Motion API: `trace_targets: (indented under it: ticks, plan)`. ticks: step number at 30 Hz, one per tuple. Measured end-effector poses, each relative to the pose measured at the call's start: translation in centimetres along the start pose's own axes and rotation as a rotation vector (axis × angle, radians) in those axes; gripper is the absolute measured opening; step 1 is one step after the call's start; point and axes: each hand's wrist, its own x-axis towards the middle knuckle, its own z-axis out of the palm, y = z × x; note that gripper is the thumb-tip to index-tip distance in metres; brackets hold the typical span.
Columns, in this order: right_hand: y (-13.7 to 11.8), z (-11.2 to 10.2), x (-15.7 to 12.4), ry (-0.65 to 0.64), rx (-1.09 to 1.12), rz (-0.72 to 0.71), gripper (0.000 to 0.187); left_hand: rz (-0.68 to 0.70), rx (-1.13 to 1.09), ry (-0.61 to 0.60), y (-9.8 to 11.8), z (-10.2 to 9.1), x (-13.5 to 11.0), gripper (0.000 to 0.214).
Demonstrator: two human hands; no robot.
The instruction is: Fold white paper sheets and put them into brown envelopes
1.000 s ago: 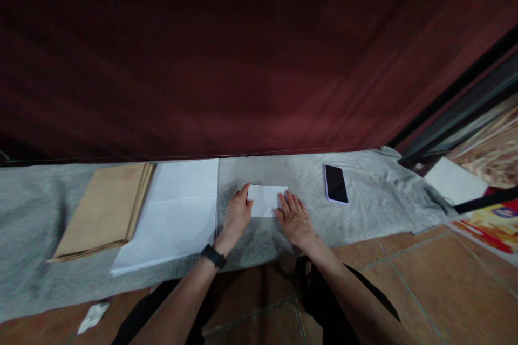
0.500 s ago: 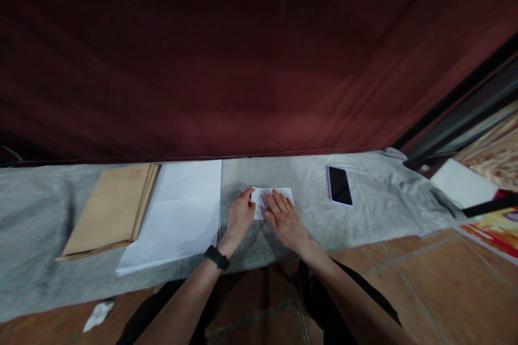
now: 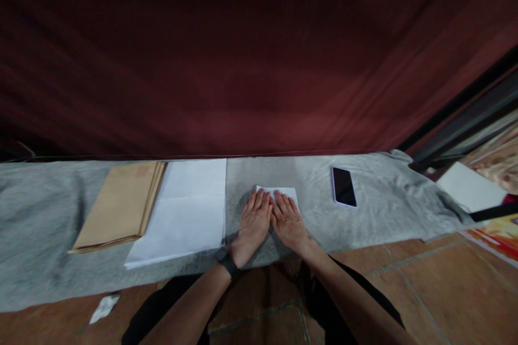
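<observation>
A small folded white paper (image 3: 288, 192) lies on the grey cloth (image 3: 364, 215) in front of me. My left hand (image 3: 254, 222) and my right hand (image 3: 288, 221) rest side by side on it, fingers stretched flat and pressing down, so most of the sheet is hidden under them. A black band sits on my left wrist.
To the left lie a larger white sheet (image 3: 184, 207) and a stack of brown envelopes (image 3: 121, 206). A black phone (image 3: 343, 186) rests to the right. A dark red curtain (image 3: 243, 64) hangs behind. A crumpled paper scrap (image 3: 104, 308) lies on the tiled floor.
My left hand has slid from the folded paper's left edge onto its top, beside my right hand. Both hands now lie flat over the paper.
</observation>
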Motion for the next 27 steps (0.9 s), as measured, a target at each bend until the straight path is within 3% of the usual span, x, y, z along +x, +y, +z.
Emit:
trace_targets:
  ticks: [10, 23, 27]
  plan:
    - [1.2, 0.1, -0.1, -0.033, 0.005, 0.036, 0.055, -0.003, 0.151, -0.039, -1.4, 0.9, -0.5, 0.064]
    - [5.3, -0.1, -1.5, -0.112, -0.071, 0.197, 0.059, -0.009, 0.181, -0.021, -1.6, 1.1, -0.8, 0.063]
    - [6.2, -0.3, -1.7, -0.084, -0.074, 0.239, 0.060, -0.013, 0.188, -0.013, -1.6, 1.0, -0.8, 0.063]
